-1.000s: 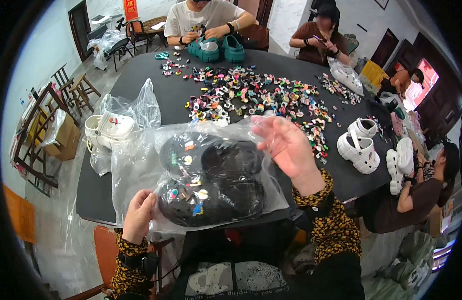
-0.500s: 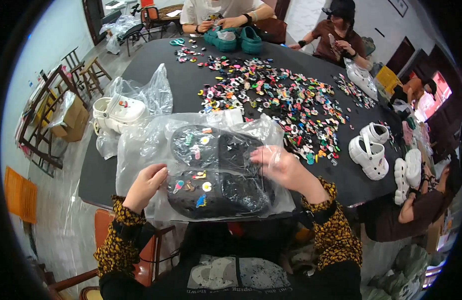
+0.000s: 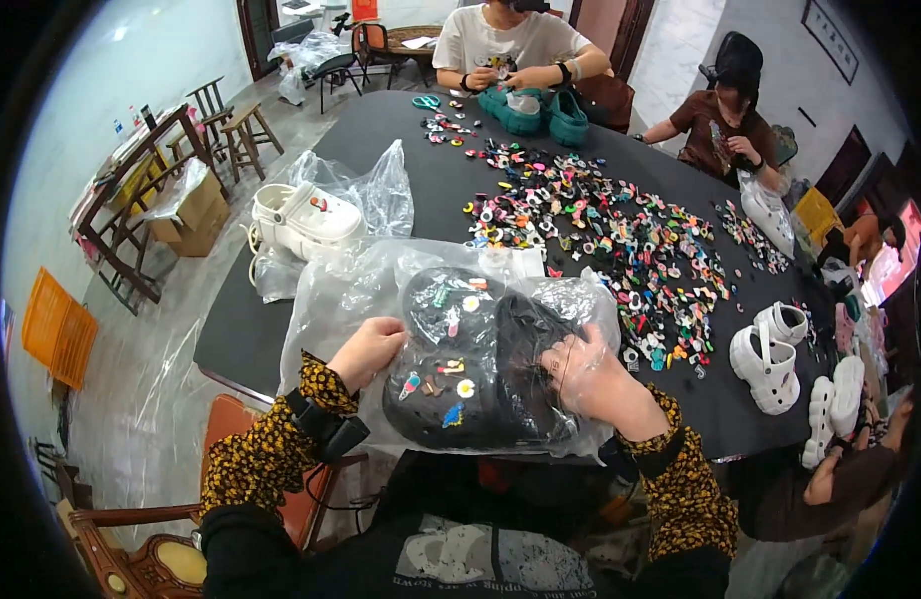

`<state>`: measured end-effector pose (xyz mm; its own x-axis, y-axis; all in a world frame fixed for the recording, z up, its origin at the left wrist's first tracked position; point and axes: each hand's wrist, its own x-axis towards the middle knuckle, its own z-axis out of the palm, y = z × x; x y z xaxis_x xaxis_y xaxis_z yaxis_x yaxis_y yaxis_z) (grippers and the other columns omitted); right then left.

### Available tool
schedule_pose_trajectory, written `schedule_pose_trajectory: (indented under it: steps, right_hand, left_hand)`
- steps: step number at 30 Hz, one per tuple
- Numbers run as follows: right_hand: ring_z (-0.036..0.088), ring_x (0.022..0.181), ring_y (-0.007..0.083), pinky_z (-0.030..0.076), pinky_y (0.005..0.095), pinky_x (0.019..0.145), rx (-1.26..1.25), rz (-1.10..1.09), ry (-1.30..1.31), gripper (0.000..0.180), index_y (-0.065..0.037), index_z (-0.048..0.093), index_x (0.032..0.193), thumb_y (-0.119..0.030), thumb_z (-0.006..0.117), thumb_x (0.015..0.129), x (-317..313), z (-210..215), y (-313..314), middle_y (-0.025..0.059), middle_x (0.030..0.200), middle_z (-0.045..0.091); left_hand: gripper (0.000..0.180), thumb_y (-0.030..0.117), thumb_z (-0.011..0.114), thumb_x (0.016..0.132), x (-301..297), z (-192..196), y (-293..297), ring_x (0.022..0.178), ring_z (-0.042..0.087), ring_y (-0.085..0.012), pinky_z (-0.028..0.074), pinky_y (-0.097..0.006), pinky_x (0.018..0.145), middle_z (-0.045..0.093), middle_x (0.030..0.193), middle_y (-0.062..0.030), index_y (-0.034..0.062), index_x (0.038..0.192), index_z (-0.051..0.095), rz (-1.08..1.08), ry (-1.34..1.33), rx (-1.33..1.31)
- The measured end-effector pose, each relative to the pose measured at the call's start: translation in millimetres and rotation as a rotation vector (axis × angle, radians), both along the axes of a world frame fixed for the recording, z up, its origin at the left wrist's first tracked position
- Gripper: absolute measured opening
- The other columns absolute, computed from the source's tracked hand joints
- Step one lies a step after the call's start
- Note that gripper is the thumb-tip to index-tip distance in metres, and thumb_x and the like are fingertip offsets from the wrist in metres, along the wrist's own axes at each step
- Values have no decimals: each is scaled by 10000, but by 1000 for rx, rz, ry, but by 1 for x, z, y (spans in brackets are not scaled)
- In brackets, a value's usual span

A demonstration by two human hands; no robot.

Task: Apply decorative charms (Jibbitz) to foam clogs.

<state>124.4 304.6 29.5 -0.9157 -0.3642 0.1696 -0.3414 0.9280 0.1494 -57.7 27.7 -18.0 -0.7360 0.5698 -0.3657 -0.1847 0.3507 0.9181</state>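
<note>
A pair of black clogs lies side by side in a clear plastic bag at the table's near edge. Small colourful charms, including egg, ice-cream and blue dinosaur shapes, dot their toes. My left hand is closed, pinching the bag beside the toes. My right hand reaches into the bag's right side, film over its fingers. Those fingers curl at the heel end of the clogs; the film and shine partly hide their grip.
Many loose charms spread across the dark table. White clogs stand at the left, and more white clogs at the right. Across the table, one person handles green clogs; another sits at the far right.
My view has shifted, so the scene sits further right and lower. My left hand has closed on the bag, and my right hand's fingers have curled in at the clogs' heel end.
</note>
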Motion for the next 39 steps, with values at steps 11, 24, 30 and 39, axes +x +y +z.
schedule_pose_trajectory:
  steps: [11, 24, 30, 39]
  right_hand:
    - [563, 819, 293, 457, 419, 778, -257, 37, 138, 230, -60, 636, 933, -52, 601, 706, 9, 24, 1, 91, 851, 617]
    - [546, 889, 303, 440, 446, 931, -291, 56, 185, 288, -47, 617, 985, 13, 621, 703, 37, 70, -16, 93, 879, 591]
    - [538, 846, 267, 433, 430, 850, -164, 47, 224, 224, -38, 600, 929, -3, 610, 708, 37, 67, -19, 85, 821, 560]
    - [531, 839, 258, 394, 384, 797, -276, -93, 207, 231, -58, 597, 902, -17, 642, 679, 48, 66, 11, 67, 823, 558]
  left_hand:
    - [457, 486, 428, 981, -5, 1, -6, 642, 550, -130, 454, -257, 575, 572, 834, -45, 55, 1047, 568, 140, -251, 221]
    - [111, 149, 564, 920, -19, 31, -10, 534, 511, -78, 416, -236, 489, 556, 678, 27, 60, 861, 590, 205, -37, 363]
    - [100, 103, 539, 931, -49, 39, -37, 612, 504, -68, 404, -233, 531, 560, 722, 27, 34, 914, 609, 583, 61, 530]
    - [150, 103, 520, 936, -103, 30, -91, 632, 450, -58, 376, -226, 588, 533, 711, 26, -10, 872, 596, 552, 481, 258]
